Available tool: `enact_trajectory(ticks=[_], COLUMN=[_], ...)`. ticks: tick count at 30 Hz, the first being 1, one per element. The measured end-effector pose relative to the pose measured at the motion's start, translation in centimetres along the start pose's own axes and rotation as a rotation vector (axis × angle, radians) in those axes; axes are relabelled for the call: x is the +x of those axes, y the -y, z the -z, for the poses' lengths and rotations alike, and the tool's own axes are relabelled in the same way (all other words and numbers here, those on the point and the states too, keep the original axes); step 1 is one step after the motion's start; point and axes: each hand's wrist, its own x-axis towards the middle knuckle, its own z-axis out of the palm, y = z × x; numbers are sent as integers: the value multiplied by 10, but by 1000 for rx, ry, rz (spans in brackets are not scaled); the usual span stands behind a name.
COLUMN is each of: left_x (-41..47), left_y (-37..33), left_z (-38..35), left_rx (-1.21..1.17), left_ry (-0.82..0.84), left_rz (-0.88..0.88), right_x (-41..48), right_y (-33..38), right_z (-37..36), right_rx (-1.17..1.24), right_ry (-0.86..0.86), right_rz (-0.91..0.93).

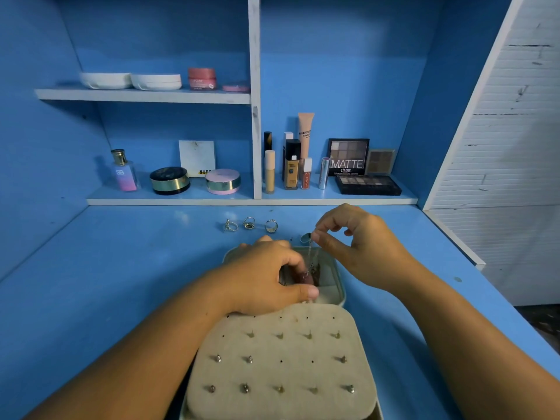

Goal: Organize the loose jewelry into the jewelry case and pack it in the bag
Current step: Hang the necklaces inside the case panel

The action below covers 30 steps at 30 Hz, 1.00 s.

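An open jewelry case lies on the blue desk. Its near half is a beige padded panel set with several earrings. My right hand pinches a thin silver necklace chain that hangs down into the far compartment. My left hand rests on the case with curled fingers at the chain's lower end, and the pendant is partly hidden by them. Three rings lie in a row on the desk beyond the case. A fourth ring lies just behind the case.
A low shelf behind the desk holds a perfume bottle, round compacts, foundation bottles and eyeshadow palettes. An upper shelf carries white dishes and a pink jar. A white wall stands at right.
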Motion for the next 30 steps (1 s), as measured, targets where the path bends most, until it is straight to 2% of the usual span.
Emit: enact_trajectory(ticks=[6,11,16,19,25,30], left_x=[-1,-4,-3,-1,0,6], left_y=[-4,-8,-7,-4,4,3], left_z=[2,3,3,3,8,0], left_rx=[35,48,38,-14,46,-52], left_ry=[-24,73,106,13,-134,-198], left_rz=[27,118,102,77,67,-10], right_x=[1,3,2,1,1,1], right_y=[0,0,-1,-3,-4,8], right_z=[-1,0,-2,0,1,9], right_rx=[-29,-15,-15,-51,-92,150], right_ry=[-6,-44,-14,32,79,84], right_rz=[8,2,-6,-10,-11,-12])
